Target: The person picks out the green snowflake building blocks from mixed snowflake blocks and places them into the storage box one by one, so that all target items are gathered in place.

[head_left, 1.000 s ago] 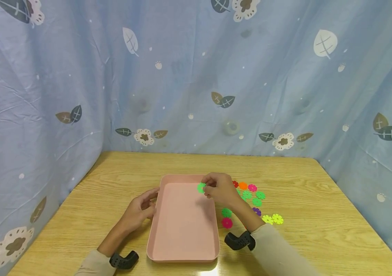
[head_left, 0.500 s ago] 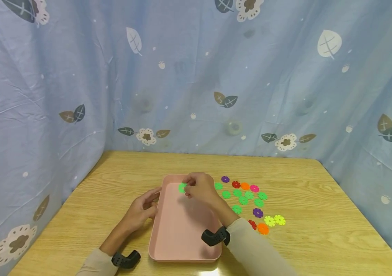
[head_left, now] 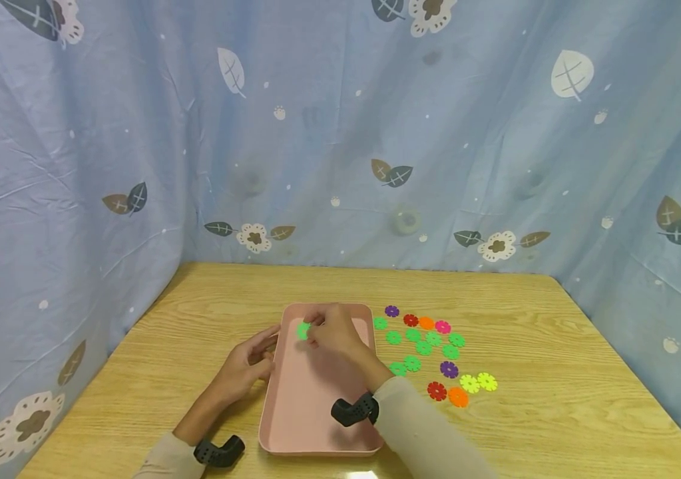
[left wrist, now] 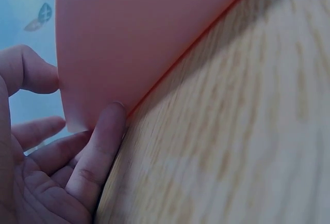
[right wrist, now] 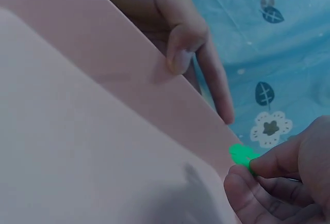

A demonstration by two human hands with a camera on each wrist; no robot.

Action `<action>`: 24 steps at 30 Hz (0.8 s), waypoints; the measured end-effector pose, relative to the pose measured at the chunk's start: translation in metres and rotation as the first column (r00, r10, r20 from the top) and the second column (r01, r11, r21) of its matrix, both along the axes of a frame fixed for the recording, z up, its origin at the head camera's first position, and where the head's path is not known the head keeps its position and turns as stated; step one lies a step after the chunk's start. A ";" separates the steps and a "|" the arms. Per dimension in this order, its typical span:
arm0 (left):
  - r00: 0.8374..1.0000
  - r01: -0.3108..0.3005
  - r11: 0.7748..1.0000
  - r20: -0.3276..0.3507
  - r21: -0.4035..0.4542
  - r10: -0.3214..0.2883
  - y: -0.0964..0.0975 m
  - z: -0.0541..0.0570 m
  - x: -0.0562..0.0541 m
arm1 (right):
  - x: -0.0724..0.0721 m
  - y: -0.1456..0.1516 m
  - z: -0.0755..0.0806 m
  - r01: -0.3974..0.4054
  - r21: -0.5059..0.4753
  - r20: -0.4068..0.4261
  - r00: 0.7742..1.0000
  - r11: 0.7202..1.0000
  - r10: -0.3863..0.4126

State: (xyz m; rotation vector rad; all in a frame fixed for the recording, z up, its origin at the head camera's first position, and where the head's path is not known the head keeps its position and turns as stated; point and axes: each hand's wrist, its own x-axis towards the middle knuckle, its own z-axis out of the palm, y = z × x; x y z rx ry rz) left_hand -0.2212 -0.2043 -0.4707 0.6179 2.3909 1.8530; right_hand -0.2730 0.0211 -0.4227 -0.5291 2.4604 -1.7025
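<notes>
My right hand (head_left: pixel 333 329) pinches a green interlocking disc (head_left: pixel 303 330) with a notched rim between thumb and forefinger. It hangs over the far left part of a pink rectangular tray (head_left: pixel 322 412). In the right wrist view the green disc (right wrist: pixel 240 154) overlaps the tray's wall near a corner. On the tray's left side, my left hand (head_left: pixel 247 366) rests with its fingertips against the rim and outer wall. The left wrist view has these fingers (left wrist: pixel 105 131) touching the outside of the wall, low by the tabletop.
Right of the tray lie several flat notched discs: green (head_left: pixel 423 347), red (head_left: pixel 437 390), orange (head_left: pixel 458 397), purple (head_left: pixel 449 369), pink (head_left: pixel 443 326) and yellow (head_left: pixel 486 381). A blue patterned curtain (head_left: pixel 316 133) surrounds the wooden table (head_left: pixel 556 399) at the back and sides.
My right hand has moved left across the tray with the green disc, from its right side toward the far left. The left hand stays at the tray's left rim.
</notes>
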 end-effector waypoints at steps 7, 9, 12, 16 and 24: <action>1.000 0.009 1.000 0.018 0.005 -0.009 -0.002 -0.001 0.000 | -0.004 -0.010 -0.010 0.004 0.024 -0.038 0.999 1.000 -0.003; 1.000 0.018 1.000 0.015 0.014 -0.018 -0.003 -0.001 0.000 | -0.006 -0.012 -0.012 0.001 0.040 -0.055 0.999 0.999 0.001; 1.000 0.021 1.000 0.010 0.017 -0.022 -0.003 -0.001 0.000 | -0.007 -0.014 -0.016 -0.010 0.039 -0.053 0.999 0.999 0.012; 1.000 0.022 1.000 0.002 0.011 -0.022 -0.002 0.000 0.000 | -0.007 -0.016 -0.021 -0.019 -0.001 0.013 1.000 1.000 0.019; 1.000 0.028 1.000 -0.005 0.004 -0.028 -0.002 0.001 0.001 | -0.006 -0.016 -0.024 -0.005 -0.023 0.104 0.995 1.000 0.007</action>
